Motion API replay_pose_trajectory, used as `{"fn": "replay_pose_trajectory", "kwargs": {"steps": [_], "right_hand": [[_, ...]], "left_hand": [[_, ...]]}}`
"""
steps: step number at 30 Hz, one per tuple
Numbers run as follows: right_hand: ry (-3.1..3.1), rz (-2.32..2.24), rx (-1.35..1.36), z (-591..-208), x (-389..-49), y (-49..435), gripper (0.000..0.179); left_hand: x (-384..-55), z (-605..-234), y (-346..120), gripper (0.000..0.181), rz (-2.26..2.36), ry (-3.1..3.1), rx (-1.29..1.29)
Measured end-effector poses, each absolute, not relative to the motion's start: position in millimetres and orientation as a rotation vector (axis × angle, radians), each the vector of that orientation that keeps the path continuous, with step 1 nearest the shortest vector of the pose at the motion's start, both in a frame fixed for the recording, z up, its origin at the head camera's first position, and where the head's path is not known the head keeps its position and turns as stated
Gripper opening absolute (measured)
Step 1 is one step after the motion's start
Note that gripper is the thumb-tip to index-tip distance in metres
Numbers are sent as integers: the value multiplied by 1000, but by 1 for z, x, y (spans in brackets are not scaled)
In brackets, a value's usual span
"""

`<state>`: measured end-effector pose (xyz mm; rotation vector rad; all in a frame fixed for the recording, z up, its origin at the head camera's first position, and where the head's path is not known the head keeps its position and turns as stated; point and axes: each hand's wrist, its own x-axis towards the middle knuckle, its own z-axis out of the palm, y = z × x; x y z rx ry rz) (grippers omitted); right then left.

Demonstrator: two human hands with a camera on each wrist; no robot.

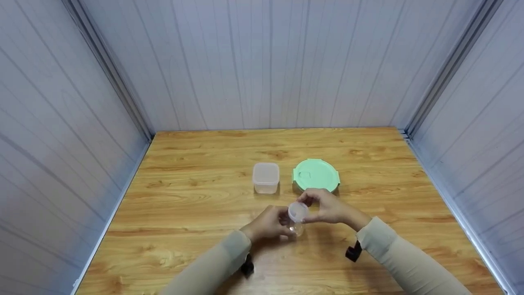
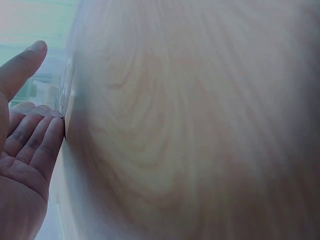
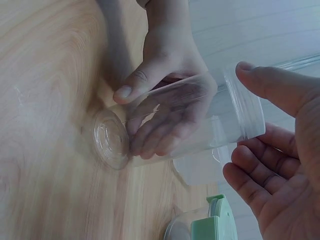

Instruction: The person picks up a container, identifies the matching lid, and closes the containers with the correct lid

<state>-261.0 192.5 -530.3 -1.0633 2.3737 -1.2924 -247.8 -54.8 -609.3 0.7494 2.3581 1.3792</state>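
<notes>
A clear plastic jar (image 3: pixel 170 120) with a translucent lid (image 1: pixel 298 211) stands near the middle of the table, slightly tilted in the head view. My left hand (image 1: pixel 268 223) grips the jar's lower body from the left, thumb on one side and fingers on the other. From the right, my right hand (image 1: pixel 330 208) holds the lid's rim between thumb and fingers, as the right wrist view shows closely. In the left wrist view only part of the jar (image 2: pixel 52 85) appears, between the thumb and fingers. Its inside looks see-through, with the left hand visible through the wall.
Behind the hands is a small square translucent container (image 1: pixel 266 176) with a lid. Right of it, close behind the right hand, sits a round container with a green clip lid (image 1: pixel 318 174). Panelled walls (image 1: pixel 262 65) border the wooden table (image 1: pixel 184 172) at the back and sides.
</notes>
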Motion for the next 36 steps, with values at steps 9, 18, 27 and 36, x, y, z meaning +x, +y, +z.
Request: {"fn": "replay_pose_trajectory", "kwargs": {"steps": [9, 18, 27, 36], "right_hand": [[2388, -1299, -1019, -531, -257, 193, 46], [2403, -1321, -1002, -534, -256, 194, 45], [2400, -1293, -1013, -534, -257, 190, 48], [2426, -1278, -1073, -527, -260, 197, 54]], "left_hand": [[-248, -611, -53, 42, 1376, 2349, 754], [-247, -612, -52, 38, 1381, 2355, 778], [-244, -612, -57, 48, 1440, 2309, 719], [-242, -605, -62, 64, 1409, 2240, 744]]}}
